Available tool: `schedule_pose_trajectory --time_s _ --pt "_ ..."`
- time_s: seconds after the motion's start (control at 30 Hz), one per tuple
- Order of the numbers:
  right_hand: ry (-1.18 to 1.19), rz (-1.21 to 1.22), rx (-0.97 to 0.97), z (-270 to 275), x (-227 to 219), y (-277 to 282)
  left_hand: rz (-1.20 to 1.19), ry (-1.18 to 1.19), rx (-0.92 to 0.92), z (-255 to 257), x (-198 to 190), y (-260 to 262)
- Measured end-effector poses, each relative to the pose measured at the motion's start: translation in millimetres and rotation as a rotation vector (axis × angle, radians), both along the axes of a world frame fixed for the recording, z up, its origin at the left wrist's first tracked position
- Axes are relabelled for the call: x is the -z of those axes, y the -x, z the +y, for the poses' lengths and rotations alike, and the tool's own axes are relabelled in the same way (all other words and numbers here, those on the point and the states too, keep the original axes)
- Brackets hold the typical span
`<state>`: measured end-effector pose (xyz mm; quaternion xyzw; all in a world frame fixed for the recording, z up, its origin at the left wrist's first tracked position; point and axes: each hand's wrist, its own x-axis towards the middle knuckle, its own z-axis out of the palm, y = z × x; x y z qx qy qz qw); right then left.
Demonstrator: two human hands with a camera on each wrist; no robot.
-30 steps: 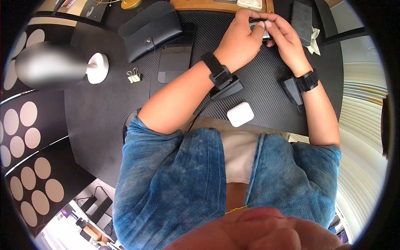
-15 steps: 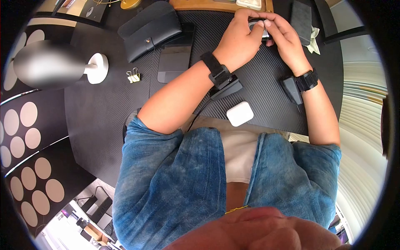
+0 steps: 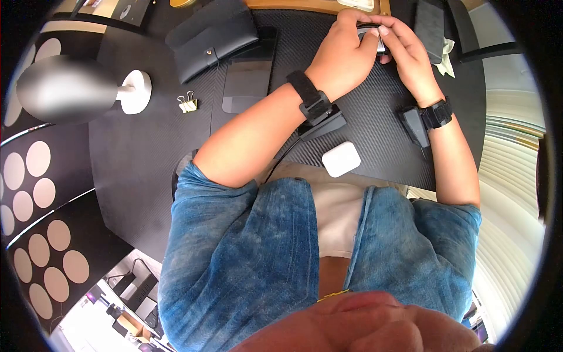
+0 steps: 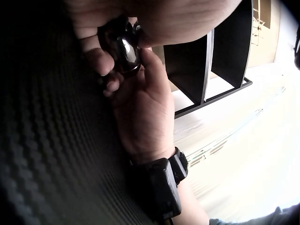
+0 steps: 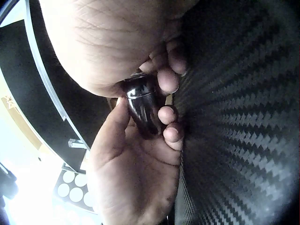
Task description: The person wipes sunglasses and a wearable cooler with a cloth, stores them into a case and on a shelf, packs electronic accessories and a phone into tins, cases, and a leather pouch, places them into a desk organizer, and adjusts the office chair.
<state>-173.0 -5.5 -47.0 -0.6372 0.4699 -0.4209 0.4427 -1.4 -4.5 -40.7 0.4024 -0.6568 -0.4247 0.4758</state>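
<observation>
Near the back of the black table, the left hand (image 3: pixel 343 58) and right hand (image 3: pixel 413 64) meet around a small glossy dark object (image 3: pixel 382 44) with a pale or silvery face. Both thumbs lie on its upper side, and the fingers curl round its far edge. In the left wrist view its shiny rounded body (image 4: pixel 125 54) sits between the two hands. The right wrist view shows a seam across the dark object (image 5: pixel 144 110), with fingertips of both hands around it. The palms hide part of it.
A white rounded case (image 3: pixel 341 159) lies near the front edge. Left of the arms are a dark phone-like slab (image 3: pixel 245 88), black pouch (image 3: pixel 214 41), binder clip (image 3: pixel 187 102) and white stand (image 3: pixel 136 92). A dark slab (image 3: pixel 428 29) and pale cloth (image 3: pixel 446 58) lie right.
The head view has shifted slightly, so the table items and hands appear a little displaced. Both hands still hold the dark object, with no clear change of grip.
</observation>
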Motion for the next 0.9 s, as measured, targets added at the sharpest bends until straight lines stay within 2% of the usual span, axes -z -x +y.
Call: schedule_pose_trajectory --time_s 0.47,0.53,0.9 --pt "0.014 0.02 -0.004 0.1 0.8 1.3 0.024 -0.048 0.045 3.0 -6.7 -2.4" --pt "0.01 0.0 -0.011 -1.1 1.3 1.7 -0.012 0.054 0.004 1.5 -3.9 -1.3" --pt "0.009 0.007 -0.002 0.1 1.6 1.6 0.005 0.012 0.023 2.3 -6.1 -2.0"
